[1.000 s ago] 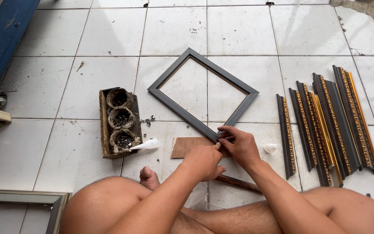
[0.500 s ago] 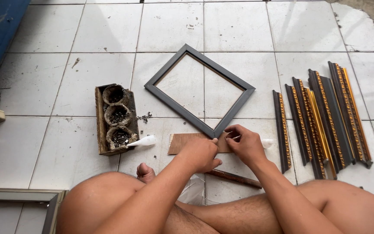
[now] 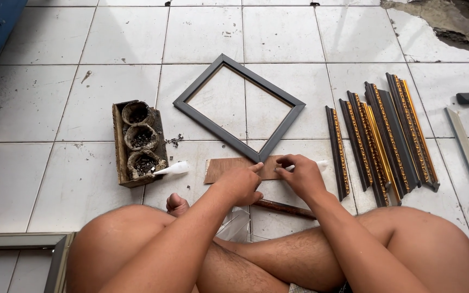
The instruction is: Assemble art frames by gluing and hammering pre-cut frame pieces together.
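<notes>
**framefixer:** Sitting cross-legged on the tile floor (image 3: 82,163) with the grey frame (image 3: 238,106) lying flat in front of me, turned like a diamond. Its near corner sits on a brown board scrap (image 3: 228,169). My left hand (image 3: 241,184) is loosely curled, index finger out and pressing right at that corner. My right hand (image 3: 301,174) is just beside it, fingertips pinched together on something tiny. Honestly too small to tell what, maybe a fastener, and a white stick-like thing (image 3: 313,165) pokes out from behind that hand.

**woodnoob:** What's your worry?

**framefixer:** Mostly the corner. One finger is all that pins it, so I reckon a sideways push would skate the whole frame across the smooth tile and off the board. Also my fingers are crowded right at the joint, so anything sharp going in there could catch a fingertip.

**woodnoob:** And dropping the little bit?

**framefixer:** It'd likely bounce under my legs. The spares are in the wooden box with three cups (image 3: 138,143) off to my left, a stretch away. The gold-trimmed moulding strips (image 3: 382,138) on my right sit close to that elbow, so a careless swing could scatter them.
</notes>
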